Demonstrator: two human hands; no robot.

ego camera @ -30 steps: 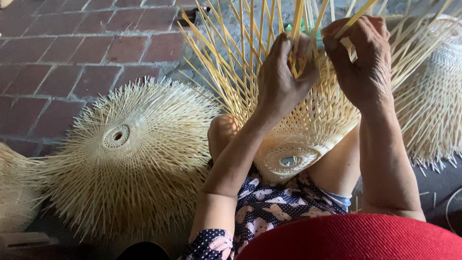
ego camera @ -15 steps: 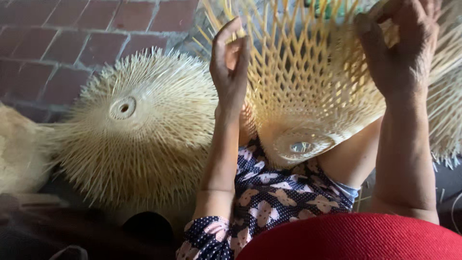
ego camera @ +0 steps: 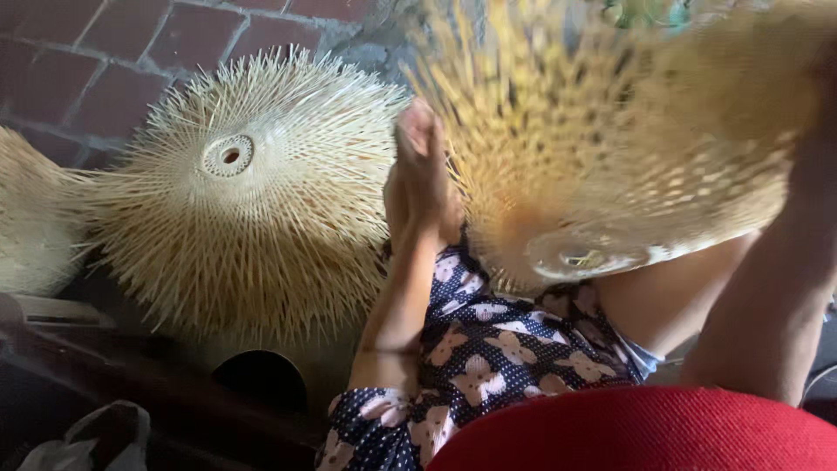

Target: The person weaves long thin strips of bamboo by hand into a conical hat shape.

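- The left hand (ego camera: 418, 174) rests fingers-up, unclenched, against the left edge of a blurred woven bamboo shade (ego camera: 610, 148) held over the lap.
- Farther left, a finished shade (ego camera: 235, 201) lies on the brick floor (ego camera: 113, 52).
- The right hand is hidden at the frame's right edge; I cannot tell its grip.
- Judgement: steadying the rim would help turn it evenly.

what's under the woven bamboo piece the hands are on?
Under the blurred woven bamboo piece: a bare knee and patterned cloth. The left hand touches its edge. The weave covers whatever lies directly beneath.
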